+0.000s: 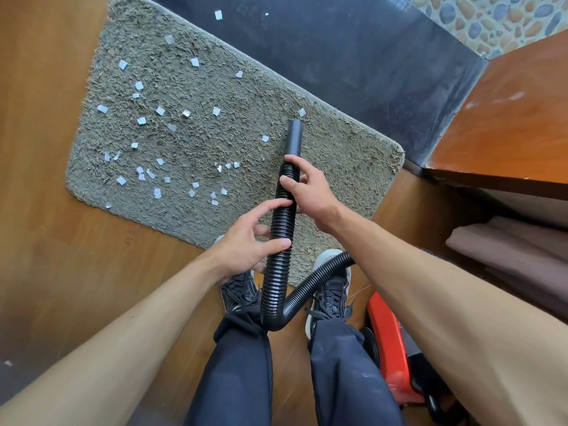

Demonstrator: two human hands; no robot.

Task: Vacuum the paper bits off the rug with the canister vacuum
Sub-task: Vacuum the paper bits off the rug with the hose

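A grey shaggy rug (338,167) lies on the wooden floor, strewn with several small white paper bits (159,111), mostly on its left and middle. A black ribbed vacuum hose (281,229) rises between my feet and ends in a smooth black nozzle (294,137) held above the rug's right part. My right hand (307,189) grips the hose just below the nozzle. My left hand (250,244) holds the hose lower down, fingers loosely curled round it. The red canister vacuum (387,342) stands on the floor by my right leg.
A dark tiled strip (353,53) borders the rug's far side, with two paper bits (218,15) on it. A wooden table (507,124) stands at the right, with a bench or cushion (507,253) under it. My shoes (330,290) stand at the rug's near edge.
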